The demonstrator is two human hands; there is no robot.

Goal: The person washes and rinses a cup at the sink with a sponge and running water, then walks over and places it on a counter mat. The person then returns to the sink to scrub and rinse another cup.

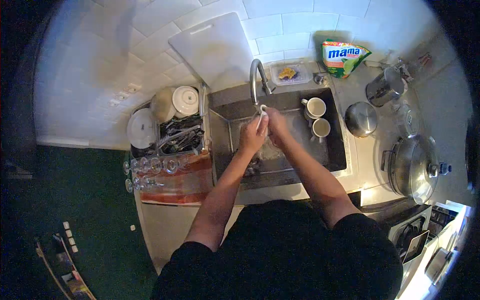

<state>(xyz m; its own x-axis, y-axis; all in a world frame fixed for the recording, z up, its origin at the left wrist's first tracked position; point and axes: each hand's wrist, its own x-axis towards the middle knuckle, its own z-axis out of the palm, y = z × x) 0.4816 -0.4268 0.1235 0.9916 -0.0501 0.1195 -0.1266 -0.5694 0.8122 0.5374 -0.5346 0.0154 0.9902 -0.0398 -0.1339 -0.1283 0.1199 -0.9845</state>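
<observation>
Both of my hands are together under the grey curved faucet (254, 75), over the dark sink (227, 102). My left hand (253, 134) is closed around a small white object (263, 108), mostly hidden by the fingers, so its kind does not show. Against its other side my right hand (276, 123) is closed too. To the right of my hands, inside the sink, stand two light mugs, the farther mug (315, 107) and the nearer mug (320, 128). Some dark items lie near the sink's lower left, too unclear to name.
Left of the sink, a dish rack (204, 107) holds plates, bowls and cutlery; several upturned glasses (156, 165) stand on a red-striped cloth (192, 177). Behind are a white cutting board (215, 47), a plastic tray (291, 74) and a "mama" pouch (344, 59). A lidded pot (414, 169) stands right.
</observation>
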